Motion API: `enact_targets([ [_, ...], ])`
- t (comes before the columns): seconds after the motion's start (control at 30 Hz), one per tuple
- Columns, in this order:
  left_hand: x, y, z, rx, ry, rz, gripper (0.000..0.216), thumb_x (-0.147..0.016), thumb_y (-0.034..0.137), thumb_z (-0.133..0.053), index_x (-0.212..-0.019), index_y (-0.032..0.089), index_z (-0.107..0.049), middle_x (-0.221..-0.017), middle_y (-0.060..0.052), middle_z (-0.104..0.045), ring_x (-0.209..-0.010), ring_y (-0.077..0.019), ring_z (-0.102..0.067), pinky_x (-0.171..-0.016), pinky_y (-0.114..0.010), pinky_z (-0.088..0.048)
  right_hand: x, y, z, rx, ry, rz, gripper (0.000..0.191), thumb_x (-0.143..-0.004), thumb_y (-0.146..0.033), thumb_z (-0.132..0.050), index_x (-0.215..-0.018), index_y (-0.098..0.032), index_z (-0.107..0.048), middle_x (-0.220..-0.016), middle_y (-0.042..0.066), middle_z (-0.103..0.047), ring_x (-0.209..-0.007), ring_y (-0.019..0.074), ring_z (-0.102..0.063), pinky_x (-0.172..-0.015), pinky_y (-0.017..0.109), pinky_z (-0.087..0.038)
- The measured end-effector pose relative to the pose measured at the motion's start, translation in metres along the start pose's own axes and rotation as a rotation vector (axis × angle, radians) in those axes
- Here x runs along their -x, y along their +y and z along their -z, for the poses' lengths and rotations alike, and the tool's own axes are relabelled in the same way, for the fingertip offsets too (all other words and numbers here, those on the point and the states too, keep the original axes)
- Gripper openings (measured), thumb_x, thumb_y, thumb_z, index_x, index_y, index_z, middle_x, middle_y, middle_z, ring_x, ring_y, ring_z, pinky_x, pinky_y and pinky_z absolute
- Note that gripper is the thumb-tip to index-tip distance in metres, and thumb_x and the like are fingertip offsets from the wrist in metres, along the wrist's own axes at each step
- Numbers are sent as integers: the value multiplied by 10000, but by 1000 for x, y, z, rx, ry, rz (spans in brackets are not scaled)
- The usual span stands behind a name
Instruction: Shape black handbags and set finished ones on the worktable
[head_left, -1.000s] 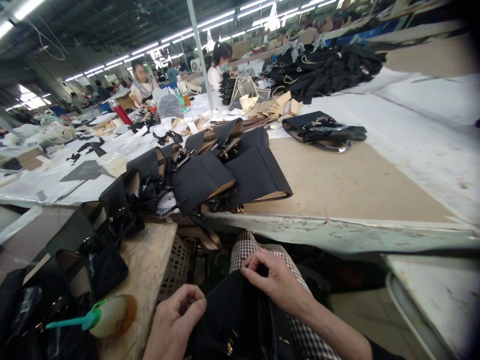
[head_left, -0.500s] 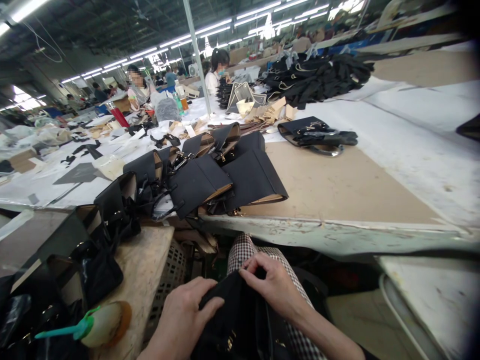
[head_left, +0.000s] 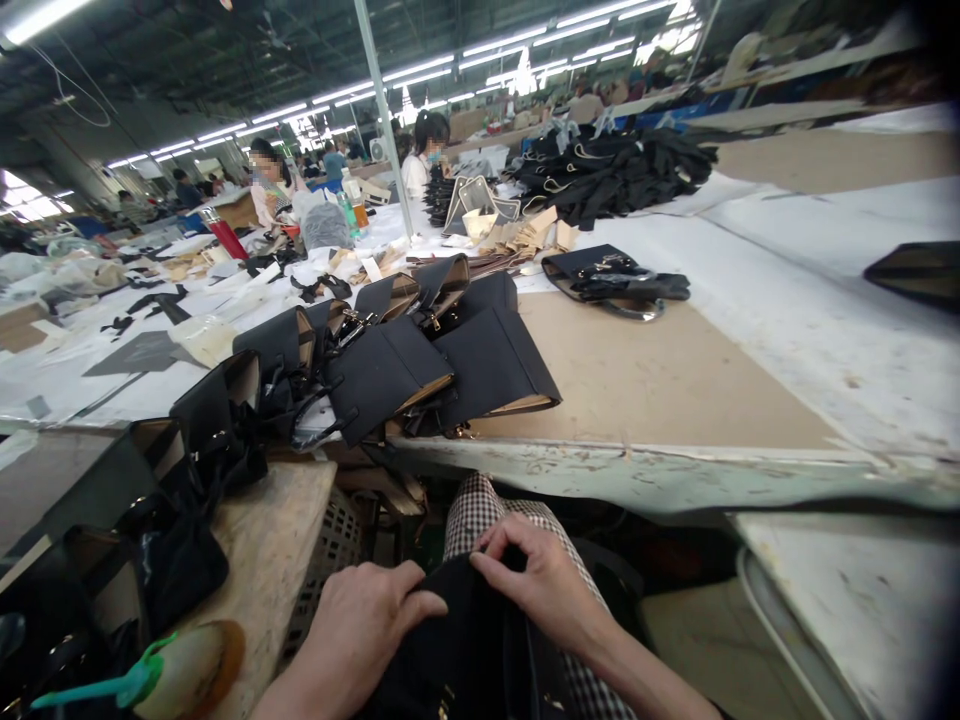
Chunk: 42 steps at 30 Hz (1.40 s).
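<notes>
A black bag with small gold-coloured fittings lies across my lap, over checked cloth. My left hand is closed on the bag's left upper edge, thumb on the near side. With thumb and fingertips, my right hand pinches the top edge of the same bag, a little further right. The bag's lower part runs out of view at the bottom, and the fingers behind the edge are hidden.
Several black handbags lie along the worktable's front edge; more stand at the left. A glue bottle with a green nozzle sits on a wooden board. Further back are a black pile and two people.
The view has turned slightly right, so the surroundings shift left. My hands keep their grip on the bag's edge; the left thumb lies a little flatter along it.
</notes>
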<state>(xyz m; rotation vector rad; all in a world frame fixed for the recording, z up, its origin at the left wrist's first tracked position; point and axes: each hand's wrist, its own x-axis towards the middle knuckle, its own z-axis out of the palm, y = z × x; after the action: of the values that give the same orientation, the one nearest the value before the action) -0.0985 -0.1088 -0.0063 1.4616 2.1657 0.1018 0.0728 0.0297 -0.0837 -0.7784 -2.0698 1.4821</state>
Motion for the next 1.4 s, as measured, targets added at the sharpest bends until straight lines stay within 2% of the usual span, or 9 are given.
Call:
enact_targets([
  [0.1, -8, 11, 6, -104, -4, -90, 281, -1017, 363, -487, -916, 231, -714, -845, -57, -768, -820, -270, -730, -636, -283, -342, 0, -1, 1, -21, 1, 3, 207, -835, -242, -693, -659, -207, -589, -850, 29, -715, -841, 220, -663, -790, 360, -487],
  [0.23, -21, 12, 5, 160, -26, -213, 265, -993, 284, -502, -838, 205, -702, -774, 3, -709, -740, -170, -662, -638, -238, -352, 0, -1, 10, -78, -54, 17, 181, -824, -229, -733, -676, -208, -632, -882, 30, -733, -883, 226, -666, -824, 365, -482],
  [0.4, -24, 9, 2, 279, -29, -179, 264, -944, 297, -538, -776, 171, -698, -622, 48, -557, -610, -122, -510, -572, -236, -281, 2, -5, 24, -120, -156, 40, 135, -797, -188, -777, -695, -223, -696, -915, 16, -763, -924, 228, -680, -866, 364, -480],
  [0.57, -18, 11, 0, 303, -15, -163, 254, -938, 295, -530, -790, 171, -695, -643, 45, -571, -637, -127, -519, -591, -232, -291, 5, -9, 26, -107, -165, 37, 137, -792, -172, -781, -692, -220, -701, -914, 7, -770, -924, 221, -692, -866, 355, -486],
  [0.87, -11, 13, 2, 388, -48, -218, 243, -951, 318, -552, -811, 168, -682, -684, 49, -560, -680, -126, -507, -640, -237, -306, 10, -13, 15, 42, -5, -55, 210, -774, -175, -716, -615, -204, -582, -802, 15, -732, -799, 209, -670, -748, 322, -476],
  [1.0, -15, 9, 3, 639, -192, -150, 378, -956, 459, -547, -756, 150, -633, -682, 56, -454, -645, -111, -395, -580, -232, -265, 13, -11, 12, 91, 20, -34, 211, -776, -186, -698, -631, -206, -546, -803, 15, -708, -793, 207, -649, -746, 325, -461],
  [1.1, -26, 15, -2, 892, -276, -43, 474, -882, 587, -603, -697, 152, -570, -647, 63, -407, -594, -98, -324, -536, -235, -220, 16, -11, 10, 45, 13, 13, 203, -797, -189, -675, -653, -207, -533, -833, 16, -705, -818, 203, -649, -759, 321, -460],
  [1.27, -33, 32, -14, 1068, -232, 83, 476, -686, 579, -781, -701, 164, -549, -613, 64, -473, -561, -88, -364, -532, -219, -261, 23, -13, 8, -1, 34, 45, 207, -820, -187, -652, -660, -209, -522, -820, 21, -698, -821, 204, -647, -762, 325, -464],
  [1.4, -5, 29, -15, 1168, -228, 161, 438, -677, 521, -813, -748, 168, -563, -635, 54, -525, -557, -87, -423, -551, -214, -311, 29, -15, 12, 5, 33, 39, 201, -823, -202, -669, -664, -209, -547, -835, 21, -703, -821, 206, -648, -763, 331, -464],
])
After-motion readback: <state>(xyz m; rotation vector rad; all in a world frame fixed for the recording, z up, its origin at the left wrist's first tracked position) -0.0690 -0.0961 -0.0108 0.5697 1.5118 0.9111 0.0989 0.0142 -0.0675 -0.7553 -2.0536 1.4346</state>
